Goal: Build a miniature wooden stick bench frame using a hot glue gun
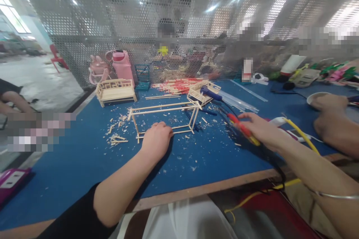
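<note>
Working at a blue worktop point(182, 171), wooden front edge toward me, perforated metal screen point(112, 18) behind the far edge. Past the left edge: shiny grey floor point(50, 78), bright window point(12, 13). Far-left corner has a pink bottle point(122, 69) and a small stick-built bench point(116, 94). Middle of far edge: loose red-and-cream sticks point(179, 86), then blue glue gun point(209, 92) and clear glue rods point(238, 101) going right. Co-worker's hand point(329, 104) at a white bowl near the right edge. Wood scraps point(119, 140) all over the middle. Box-shaped stick frame point(164, 111) stands mid-worktop, long side facing me. My left hand point(157, 136) is over its lower front rail, fingers curled; tips hidden, can't tell if they pinch it. My right hand point(260, 129), well right of the frame, has fingers closed on a blurred red-and-yellow tool point(244, 127), apart from the frame.
</note>
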Action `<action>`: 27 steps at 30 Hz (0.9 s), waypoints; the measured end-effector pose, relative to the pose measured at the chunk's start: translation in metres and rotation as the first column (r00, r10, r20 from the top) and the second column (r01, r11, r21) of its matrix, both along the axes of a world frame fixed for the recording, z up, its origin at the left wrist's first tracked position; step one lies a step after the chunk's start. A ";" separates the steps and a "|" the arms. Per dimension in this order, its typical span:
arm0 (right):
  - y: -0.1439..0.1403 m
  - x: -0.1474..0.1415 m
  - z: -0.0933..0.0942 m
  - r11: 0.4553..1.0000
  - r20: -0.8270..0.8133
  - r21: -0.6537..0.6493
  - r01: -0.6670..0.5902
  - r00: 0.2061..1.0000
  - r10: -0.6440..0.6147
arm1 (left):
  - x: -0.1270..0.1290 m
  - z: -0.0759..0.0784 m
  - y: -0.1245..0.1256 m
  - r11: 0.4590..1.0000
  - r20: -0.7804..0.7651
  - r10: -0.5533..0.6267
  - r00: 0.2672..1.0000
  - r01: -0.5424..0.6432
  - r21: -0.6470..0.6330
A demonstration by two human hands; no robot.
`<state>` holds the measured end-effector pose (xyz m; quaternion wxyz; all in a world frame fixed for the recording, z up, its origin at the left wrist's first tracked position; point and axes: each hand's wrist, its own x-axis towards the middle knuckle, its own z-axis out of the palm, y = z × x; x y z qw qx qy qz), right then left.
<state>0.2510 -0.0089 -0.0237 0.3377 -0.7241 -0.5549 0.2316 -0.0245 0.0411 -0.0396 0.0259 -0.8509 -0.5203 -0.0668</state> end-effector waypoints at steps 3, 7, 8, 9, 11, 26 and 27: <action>-0.035 -0.005 0.007 0.998 -0.590 -0.037 -0.055 0.807 0.023 | 0.000 -0.002 0.001 0.999 -0.007 -0.015 1.000 0.015 0.029; -0.079 -0.016 -0.001 0.974 -0.790 -0.103 -0.202 0.612 0.044 | 0.000 0.002 -0.007 0.998 0.045 -0.029 0.999 0.026 0.065; -0.086 -0.017 -0.006 0.966 -0.801 -0.098 -0.240 0.595 0.067 | 0.001 0.005 -0.011 0.999 0.079 -0.027 0.996 0.024 0.043; -0.092 -0.017 -0.011 0.956 -0.793 -0.085 -0.280 0.600 0.105 | 0.002 0.009 -0.017 1.000 0.121 -0.026 0.992 0.025 0.009; -0.098 -0.015 -0.022 0.945 -0.691 -0.021 -0.327 0.687 0.222 | 0.007 0.017 -0.030 0.997 0.236 -0.034 0.971 0.050 -0.062; -0.077 -0.035 -0.016 0.910 -0.165 0.008 -0.414 0.897 0.410 | 0.037 0.017 -0.085 0.939 0.731 -0.022 0.682 0.265 -0.220; -0.076 -0.035 -0.016 0.921 -0.186 0.019 -0.390 0.903 0.387 | 0.038 0.016 -0.085 0.939 0.736 -0.019 0.676 0.264 -0.219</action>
